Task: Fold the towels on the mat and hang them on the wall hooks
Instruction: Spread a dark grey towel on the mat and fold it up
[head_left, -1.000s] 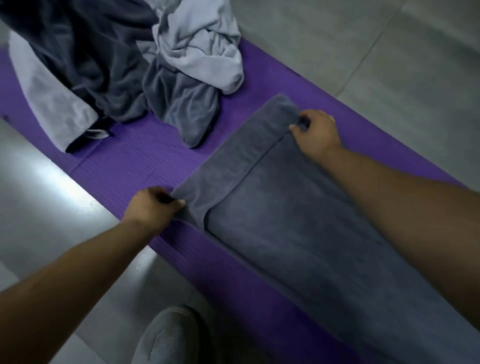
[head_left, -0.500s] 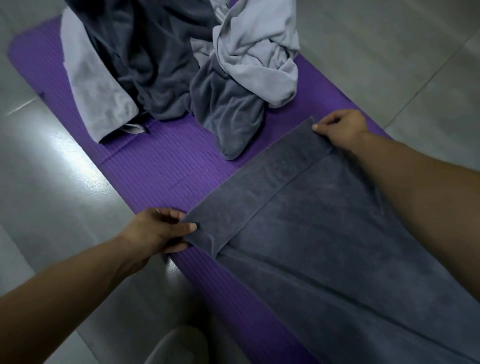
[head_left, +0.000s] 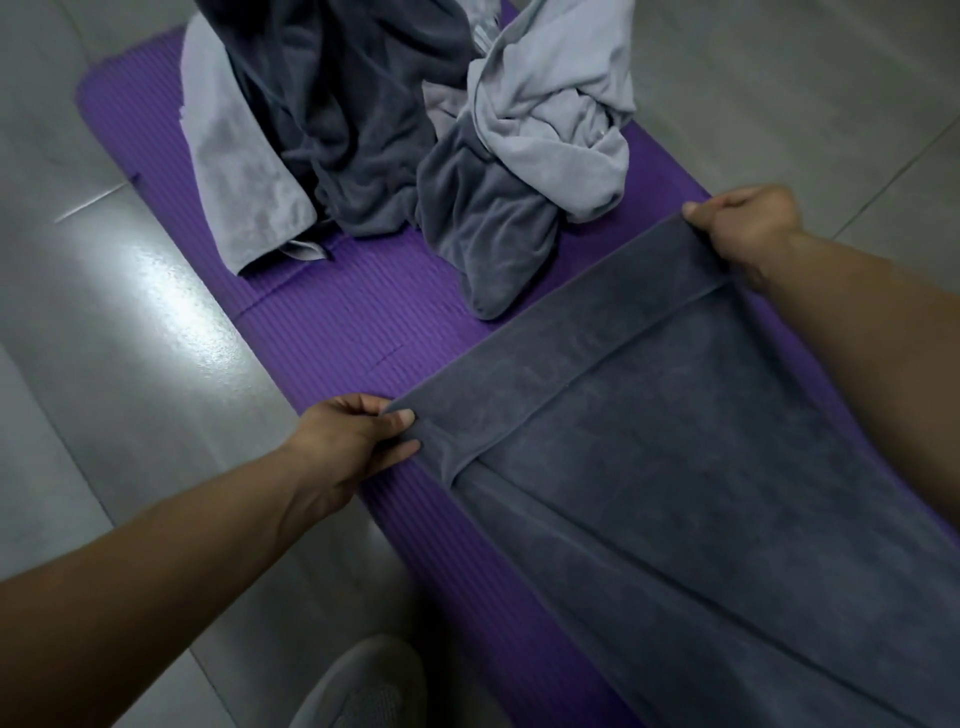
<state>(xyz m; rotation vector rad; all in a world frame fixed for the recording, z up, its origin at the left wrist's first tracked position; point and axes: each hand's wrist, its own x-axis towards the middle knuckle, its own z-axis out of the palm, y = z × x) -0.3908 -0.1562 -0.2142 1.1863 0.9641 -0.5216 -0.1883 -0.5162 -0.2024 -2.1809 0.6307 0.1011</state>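
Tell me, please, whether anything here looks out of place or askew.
Nothing spilled or damaged. Only the pile of towels at the far end of the mat looks untidy: light and dark ones crumpled together. The dark towel being folded lies flat.

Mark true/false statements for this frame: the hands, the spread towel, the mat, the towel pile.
1. The left hand and right hand each pinch a far corner of the spread dark grey terry towel. True.
2. That towel is spread on bare floor tiles. False: it is spread over the purple ribbed foam mat.
3. A heap of crumpled light and dark grey towels sits at the mat's far end. True.
4. The spread towel is a single flat layer. False: its far end is folded back over itself as a band.
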